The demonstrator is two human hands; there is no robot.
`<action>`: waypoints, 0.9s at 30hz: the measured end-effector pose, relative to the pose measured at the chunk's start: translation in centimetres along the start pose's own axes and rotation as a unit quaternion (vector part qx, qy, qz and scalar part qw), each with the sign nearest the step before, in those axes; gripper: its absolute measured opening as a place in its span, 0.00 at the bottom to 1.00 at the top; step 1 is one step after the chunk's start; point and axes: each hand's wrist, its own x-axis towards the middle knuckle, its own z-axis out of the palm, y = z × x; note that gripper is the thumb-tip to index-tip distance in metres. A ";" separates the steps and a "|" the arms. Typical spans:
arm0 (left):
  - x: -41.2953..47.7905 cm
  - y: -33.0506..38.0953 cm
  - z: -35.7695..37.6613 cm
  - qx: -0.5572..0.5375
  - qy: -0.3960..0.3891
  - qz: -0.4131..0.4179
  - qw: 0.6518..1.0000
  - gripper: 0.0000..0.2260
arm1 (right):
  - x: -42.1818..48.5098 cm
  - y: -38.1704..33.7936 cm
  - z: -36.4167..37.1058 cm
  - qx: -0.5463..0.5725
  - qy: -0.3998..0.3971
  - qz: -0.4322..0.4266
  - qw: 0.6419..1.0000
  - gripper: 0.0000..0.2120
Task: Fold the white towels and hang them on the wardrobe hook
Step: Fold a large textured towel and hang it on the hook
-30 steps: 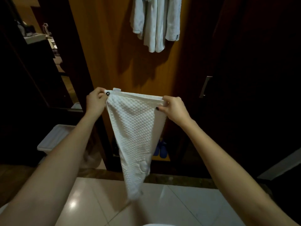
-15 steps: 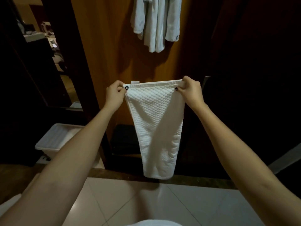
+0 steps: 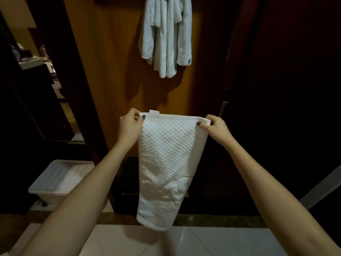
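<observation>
Below and to the left of the orange-brown wooden wardrobe panel (image 3: 110, 71), a white rectangular plastic bin (image 3: 60, 180) stands on the floor. Its inside shows pale white; whether that is cloth or bare plastic cannot be told.

In front of the panel's lower half, a white dimple-textured cotton towel (image 3: 166, 163) is held up in the air by its top edge. The left hand (image 3: 129, 126) grips the upper left corner and the right hand (image 3: 215, 128) grips the upper right corner. On each hand the fingers (image 3: 132, 115) lie behind the cloth and the thumb is in front, clamped on the hem in a pinch. Dark-painted thumbnails show against the white at both corners. The top edge runs taut and nearly level between the two hands, slightly lower at the right.

The towel is folded lengthwise into a narrow band. Layered edges are visible along the right side, and a plain smooth border runs across the top. A small white tag stands up from the hem near the left corner. The lower part carries a raised woven motif, and the bottom end is rounded and hangs free above the pale glossy floor tiles (image 3: 203, 241), touching nothing.

High on the panel, a bunch of white terry towels (image 3: 166, 37) hangs flat against the wood; what they hang from is out of view.
</observation>
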 end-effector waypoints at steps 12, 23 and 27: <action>-3.0 -0.5 2.5 -0.151 -0.046 -0.094 0.983 0.06 | -3.1 -4.2 3.8 0.147 -0.127 0.022 0.981 0.03; -2.0 1.7 1.3 -0.353 -0.096 -0.076 0.928 0.07 | -2.8 -9.2 3.7 0.078 -0.176 -0.097 0.977 0.03; -1.5 2.2 0.6 -0.401 -0.123 -0.063 0.905 0.06 | -1.9 -10.3 3.9 0.036 -0.085 -0.140 0.986 0.07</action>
